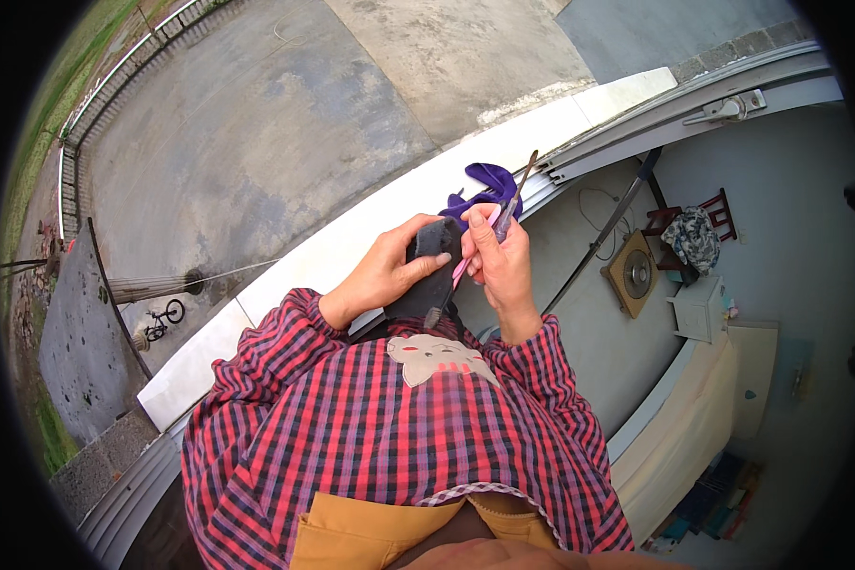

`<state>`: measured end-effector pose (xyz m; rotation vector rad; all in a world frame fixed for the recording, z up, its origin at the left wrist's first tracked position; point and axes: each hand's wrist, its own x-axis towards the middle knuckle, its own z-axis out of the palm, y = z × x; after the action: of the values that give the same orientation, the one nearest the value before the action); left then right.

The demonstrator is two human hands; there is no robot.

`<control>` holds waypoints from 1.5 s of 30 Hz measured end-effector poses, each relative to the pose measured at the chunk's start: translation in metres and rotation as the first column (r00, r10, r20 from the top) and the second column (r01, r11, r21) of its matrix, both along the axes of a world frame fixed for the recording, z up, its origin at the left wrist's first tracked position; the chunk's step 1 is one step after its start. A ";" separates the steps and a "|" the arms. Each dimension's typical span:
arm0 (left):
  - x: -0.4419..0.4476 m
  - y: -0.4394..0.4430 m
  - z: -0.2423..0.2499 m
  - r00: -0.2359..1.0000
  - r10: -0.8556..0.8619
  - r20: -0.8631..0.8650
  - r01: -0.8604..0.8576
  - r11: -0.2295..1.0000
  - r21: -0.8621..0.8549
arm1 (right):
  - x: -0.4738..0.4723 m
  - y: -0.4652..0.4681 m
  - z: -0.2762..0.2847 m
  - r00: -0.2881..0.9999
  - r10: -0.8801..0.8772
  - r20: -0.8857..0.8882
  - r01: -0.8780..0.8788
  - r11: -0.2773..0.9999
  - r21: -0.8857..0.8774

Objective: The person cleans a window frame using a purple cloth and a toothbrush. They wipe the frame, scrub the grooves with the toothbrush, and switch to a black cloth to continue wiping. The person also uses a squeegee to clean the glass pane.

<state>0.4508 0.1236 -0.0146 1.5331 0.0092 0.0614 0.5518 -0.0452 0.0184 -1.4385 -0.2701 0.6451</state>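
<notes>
My left hand grips a dark grey fabric piece, its thumb pressed on a folded part near the top. In my right hand are a screwdriver with a clear purplish handle, its rusty-looking shaft pointing up, and a pink-handled toothbrush. The toothbrush's dark bristled head points down, close to the lower edge of the fabric. Behind both hands, a purple cloth lies on the white sill.
A sliding window frame with a latch runs along the sill. Outside is a concrete yard with a bicycle. Indoors stand a square fan, a white cabinet and a red chair.
</notes>
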 end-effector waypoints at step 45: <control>-0.093 0.110 0.044 0.806 0.591 0.026 -0.492 0.646 0.584 | 0.077 -0.039 -0.032 0.561 0.318 0.765 0.425 0.682 -0.595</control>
<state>0.3581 0.2340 0.0298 2.0894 0.6562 0.4578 0.6287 -0.0837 -0.0132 -2.5227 -0.7756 -0.1336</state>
